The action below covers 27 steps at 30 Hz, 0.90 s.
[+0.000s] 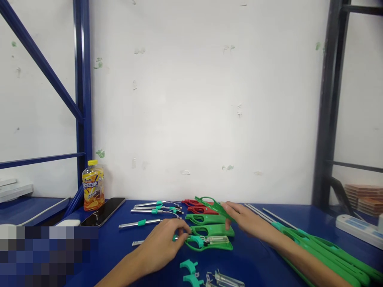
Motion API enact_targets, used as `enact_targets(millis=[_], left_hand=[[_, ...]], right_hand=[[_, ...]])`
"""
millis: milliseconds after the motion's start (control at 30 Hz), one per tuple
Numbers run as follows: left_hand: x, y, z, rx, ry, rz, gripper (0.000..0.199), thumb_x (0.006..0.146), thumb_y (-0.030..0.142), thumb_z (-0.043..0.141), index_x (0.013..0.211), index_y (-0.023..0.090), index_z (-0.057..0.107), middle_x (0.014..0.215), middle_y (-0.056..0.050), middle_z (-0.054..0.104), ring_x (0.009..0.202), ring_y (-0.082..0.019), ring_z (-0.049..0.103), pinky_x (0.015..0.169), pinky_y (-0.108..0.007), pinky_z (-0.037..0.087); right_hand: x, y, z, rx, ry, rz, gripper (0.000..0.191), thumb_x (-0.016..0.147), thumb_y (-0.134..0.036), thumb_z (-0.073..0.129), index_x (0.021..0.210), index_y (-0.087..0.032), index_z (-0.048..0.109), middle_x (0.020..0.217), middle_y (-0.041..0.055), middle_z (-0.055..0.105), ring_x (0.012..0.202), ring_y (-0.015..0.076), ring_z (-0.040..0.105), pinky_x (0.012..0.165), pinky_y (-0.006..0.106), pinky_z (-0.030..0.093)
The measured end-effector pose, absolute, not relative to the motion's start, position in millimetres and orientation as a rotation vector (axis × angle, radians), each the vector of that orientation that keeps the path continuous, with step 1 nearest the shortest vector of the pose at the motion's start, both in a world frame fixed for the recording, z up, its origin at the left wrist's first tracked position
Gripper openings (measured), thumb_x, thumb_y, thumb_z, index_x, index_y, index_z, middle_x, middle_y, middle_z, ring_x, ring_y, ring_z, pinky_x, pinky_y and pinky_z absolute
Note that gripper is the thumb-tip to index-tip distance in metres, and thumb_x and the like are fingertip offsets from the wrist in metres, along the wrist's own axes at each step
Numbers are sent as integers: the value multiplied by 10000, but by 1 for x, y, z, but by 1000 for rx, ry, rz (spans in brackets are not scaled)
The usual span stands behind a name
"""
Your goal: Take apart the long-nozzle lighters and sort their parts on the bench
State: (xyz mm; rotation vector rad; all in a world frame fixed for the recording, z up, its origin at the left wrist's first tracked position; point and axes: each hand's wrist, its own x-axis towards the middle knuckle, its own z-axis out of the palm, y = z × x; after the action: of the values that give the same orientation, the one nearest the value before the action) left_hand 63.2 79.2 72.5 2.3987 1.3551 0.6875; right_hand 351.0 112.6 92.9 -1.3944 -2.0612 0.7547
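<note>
My left hand [167, 241] has its thumb and fingers closed around the teal part of a metal rod [138, 242], at the left end of an open green lighter shell. A clear fuel tank [218, 239] and a teal trigger [197, 240] lie in that shell. My right hand [239, 217] grips a green handle piece [211, 204], tilted above the row. Under it lie green shells [206, 219] and red shells [199, 209]. Several metal rods with teal clips and wires [140, 223] are at the left.
Loose teal triggers [189, 266] and clear tanks [229, 280] lie at the front edge. Long green lighters [326, 255] and a white power strip [359, 231] are at the right. A bottle [93, 187] and phone [103, 212] stand and lie left.
</note>
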Motion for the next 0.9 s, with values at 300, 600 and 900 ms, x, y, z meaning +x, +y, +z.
enact_targets(millis=[300, 600, 900], left_hand=[[64, 75, 75, 2490, 1362, 594, 224, 966, 295, 484, 975, 263, 705, 1000, -4, 726, 949, -210, 633, 827, -311, 436], [66, 72, 74, 2605, 1331, 543, 207, 977, 251, 469, 995, 250, 675, 1010, -23, 705, 960, -210, 633, 862, -323, 452], [65, 75, 66, 2707, 1297, 572, 224, 1008, 226, 434, 1019, 247, 656, 1015, -32, 659, 963, -207, 615, 850, -316, 451]], right_hand=[[354, 112, 91, -1328, -2056, 1077, 702, 901, -812, 330, 1087, -180, 570, 748, 41, 746, 346, 59, 266, 308, 195, 228], [356, 112, 98, -1436, -2131, 736, 738, 969, -730, 197, 765, -168, 631, 681, 37, 703, 359, 85, 354, 383, 238, 294], [369, 117, 92, -1900, -2070, -190, 369, 980, -180, 340, 1256, -138, 581, 977, 194, 734, 902, 345, 696, 700, 355, 415]])
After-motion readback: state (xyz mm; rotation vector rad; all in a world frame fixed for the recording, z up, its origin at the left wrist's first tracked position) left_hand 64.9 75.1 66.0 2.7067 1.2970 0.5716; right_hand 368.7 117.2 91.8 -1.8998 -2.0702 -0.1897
